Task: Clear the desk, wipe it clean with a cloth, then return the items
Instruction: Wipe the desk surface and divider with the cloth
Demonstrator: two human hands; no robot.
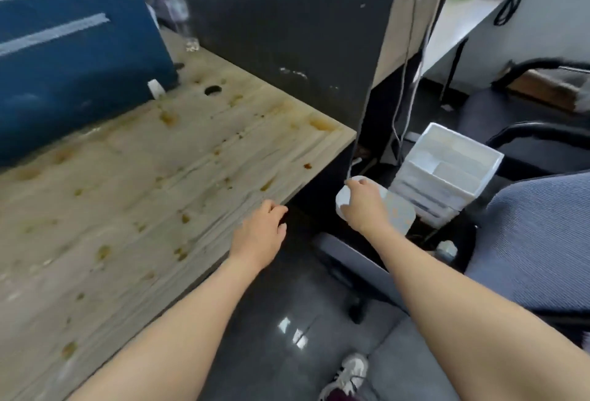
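The wooden desk [134, 196] fills the left half of the view, bare and dotted with brown stains. My left hand [260, 231] hovers at the desk's front edge with fingers loosely curled, holding nothing. To the right, below desk level, my right hand [362, 204] grips a white rounded object [399, 214] with a thin white cable running up from it. A white drawer organizer [447, 174] sits on the chair seat just beyond that hand.
A blue partition [73, 59] stands along the desk's back left and a dark panel [287, 33] along its right side. A round cable hole [213, 90] lies near the desk's back. Grey office chairs [536, 241] crowd the right. Cables hang beside the panel.
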